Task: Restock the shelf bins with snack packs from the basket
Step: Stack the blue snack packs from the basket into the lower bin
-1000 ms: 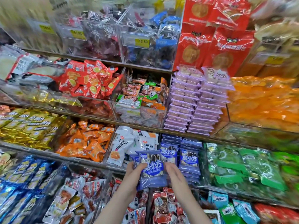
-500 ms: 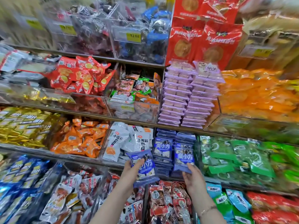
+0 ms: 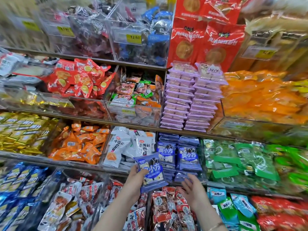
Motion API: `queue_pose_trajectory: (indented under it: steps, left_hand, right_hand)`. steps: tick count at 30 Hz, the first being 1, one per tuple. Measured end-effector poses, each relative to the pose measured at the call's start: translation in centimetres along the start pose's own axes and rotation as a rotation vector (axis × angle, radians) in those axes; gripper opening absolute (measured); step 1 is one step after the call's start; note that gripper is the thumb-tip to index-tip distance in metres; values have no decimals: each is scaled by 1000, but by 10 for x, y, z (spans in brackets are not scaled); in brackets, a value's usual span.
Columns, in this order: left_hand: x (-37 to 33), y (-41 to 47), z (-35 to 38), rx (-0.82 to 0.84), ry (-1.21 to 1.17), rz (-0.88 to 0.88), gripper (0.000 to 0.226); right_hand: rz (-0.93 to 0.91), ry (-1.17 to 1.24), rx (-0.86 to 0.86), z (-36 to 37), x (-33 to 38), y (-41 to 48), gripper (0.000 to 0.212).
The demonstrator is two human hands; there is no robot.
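1 blue snack pack (image 3: 150, 172) is gripped by the left hand (image 3: 135, 179) in front of the shelf edge, just left of the 2 stacks of matching blue packs (image 3: 179, 157). Since 0.5 s ago, the right hand (image 3: 191, 191) has been withdrawn from the right stack and is now empty, fingers spread, below the bin's front edge.

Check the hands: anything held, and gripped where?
Left hand holds a blue snack pack by its left edge, thumb across the front. Right hand is open and empty.
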State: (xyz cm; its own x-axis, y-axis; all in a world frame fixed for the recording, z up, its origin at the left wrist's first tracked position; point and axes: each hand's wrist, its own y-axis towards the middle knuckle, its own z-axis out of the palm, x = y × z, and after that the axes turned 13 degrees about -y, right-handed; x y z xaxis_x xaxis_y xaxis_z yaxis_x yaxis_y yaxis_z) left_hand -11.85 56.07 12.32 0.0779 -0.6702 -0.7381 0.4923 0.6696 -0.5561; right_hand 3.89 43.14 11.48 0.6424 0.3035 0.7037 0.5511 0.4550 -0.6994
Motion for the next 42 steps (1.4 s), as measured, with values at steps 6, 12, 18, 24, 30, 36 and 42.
queue_pose_trajectory:
  steps: [6,12,18,24,30,36,42]
  left_hand:
    - [9,-4,32,115,160,42,44]
    - [11,-4,33,179,663,319,54]
    - [12,25,31,182,1543,844,65]
    - [26,59,35,190,1948,850,86]
    - [34,67,34,132,2053,803,92]
    - [34,70,35,118,1995,792,86]
    - [37,73,31,117,1983,816,84]
  right_hand:
    - [-90,-202,229,25,-13,-34,19]
    - [-146,57,-51,5,16,-8,29]
    - [-179,395,-110,1,20,10,48]
    - [-391,-266,-302,-1,-14,-6,69]
    - [-969,-1747,-376,-2,13,19,90]
    - [-912,-2100,-321,9,38,55,95]
    - [-902,-2115,-388,-5,38,69,84]
